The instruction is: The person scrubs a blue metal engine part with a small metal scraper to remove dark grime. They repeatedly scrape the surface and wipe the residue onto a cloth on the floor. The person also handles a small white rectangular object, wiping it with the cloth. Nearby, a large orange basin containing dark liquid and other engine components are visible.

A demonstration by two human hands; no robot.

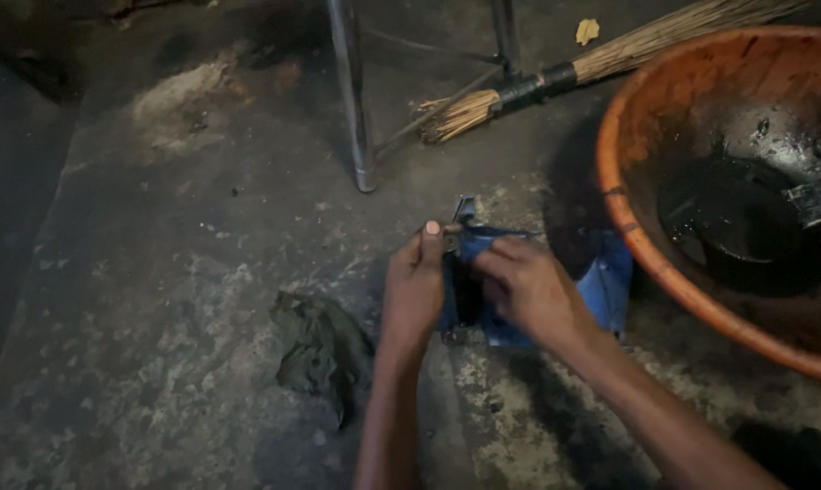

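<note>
Left hand (414,283) pinching blue part (483,290) | right hand (530,289) gripping same part | resting above concrete floor (156,272), beside orange basin (637,245)

Blue part (483,263) between both hands: middle hidden behind left hand (413,290) and right hand (528,289); its kind can't be told. Orange basin (642,249), right of right hand, cut by right edge. Grey piece (814,201) in its black liquid too dim to identify. Broom (556,77) beyond the hands, head cut off at the top. Both forearms leave the bottom edge.
</note>
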